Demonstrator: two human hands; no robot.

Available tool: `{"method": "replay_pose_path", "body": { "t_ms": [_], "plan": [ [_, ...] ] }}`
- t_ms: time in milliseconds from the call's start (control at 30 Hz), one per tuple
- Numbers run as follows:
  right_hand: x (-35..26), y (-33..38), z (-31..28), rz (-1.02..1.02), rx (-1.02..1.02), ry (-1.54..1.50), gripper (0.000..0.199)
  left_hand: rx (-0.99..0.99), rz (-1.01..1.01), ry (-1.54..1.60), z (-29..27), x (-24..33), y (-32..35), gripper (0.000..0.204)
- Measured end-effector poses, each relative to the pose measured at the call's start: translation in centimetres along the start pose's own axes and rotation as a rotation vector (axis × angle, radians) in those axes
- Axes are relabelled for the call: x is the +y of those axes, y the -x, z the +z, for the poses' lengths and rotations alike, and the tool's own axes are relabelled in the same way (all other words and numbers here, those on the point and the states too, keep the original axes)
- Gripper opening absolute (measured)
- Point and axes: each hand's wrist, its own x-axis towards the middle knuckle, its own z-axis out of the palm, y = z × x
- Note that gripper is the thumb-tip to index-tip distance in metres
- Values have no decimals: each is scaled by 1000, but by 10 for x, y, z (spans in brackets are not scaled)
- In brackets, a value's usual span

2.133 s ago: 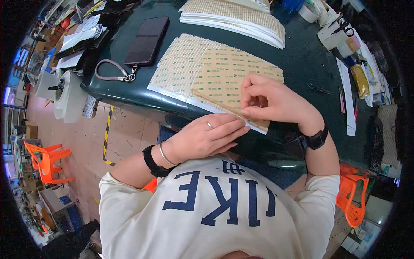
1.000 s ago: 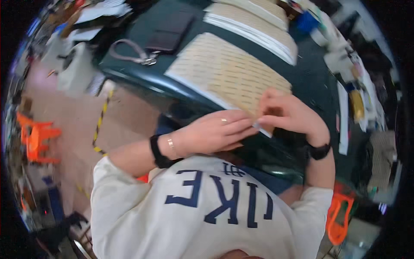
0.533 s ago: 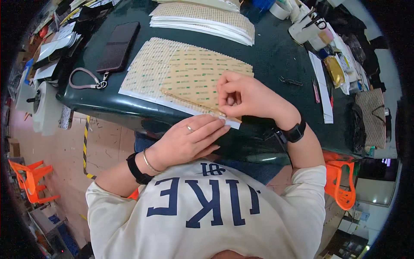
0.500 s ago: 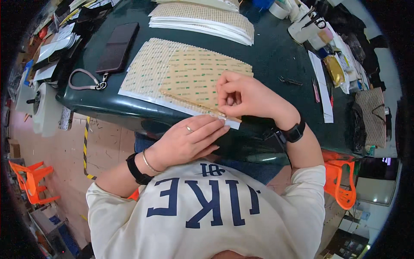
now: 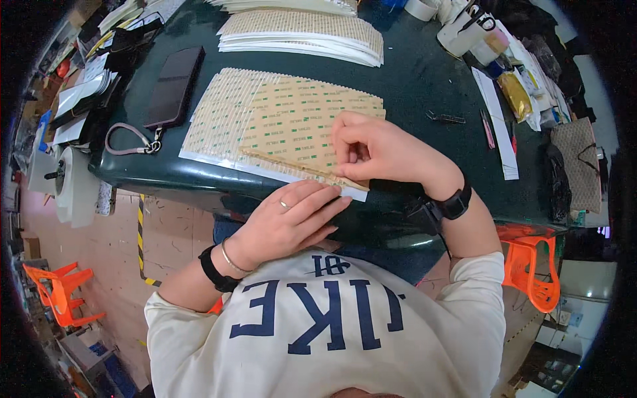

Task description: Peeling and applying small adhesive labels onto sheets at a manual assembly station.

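A tan adhesive sheet (image 5: 298,126) with small green marks lies on top of a white-edged sheet (image 5: 219,119) on the dark green table (image 5: 411,86). My right hand (image 5: 375,149) pinches the tan sheet's near corner at the table's front edge. My left hand (image 5: 288,222) lies flat just below that corner, its fingertips touching the white sheet's front edge. A ring and bracelet are on the left hand; both wrists wear black bands.
A stack of similar sheets (image 5: 305,33) lies further back. A black phone (image 5: 174,86) with a looped strap (image 5: 129,140) sits at the left. Tape rolls, scissors and packets (image 5: 511,93) crowd the right. Orange plastic chairs (image 5: 534,278) stand on the floor.
The view has swung and steadied closer on the table. Both hands stay at the sheet's near corner, the right still pinching it, the left still pressed beside it.
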Motion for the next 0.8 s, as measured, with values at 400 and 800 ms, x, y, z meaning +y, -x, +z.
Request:
{"method": "replay_pose_path", "body": {
  "t_ms": [400, 800],
  "plan": [
    [1, 1, -4, 15, 61, 42, 12, -5, -43, 29, -6, 4, -4, 54],
    [-4, 10, -12, -3, -127, 58, 12, -13, 102, -31, 0, -3, -9, 55]
  ]
}}
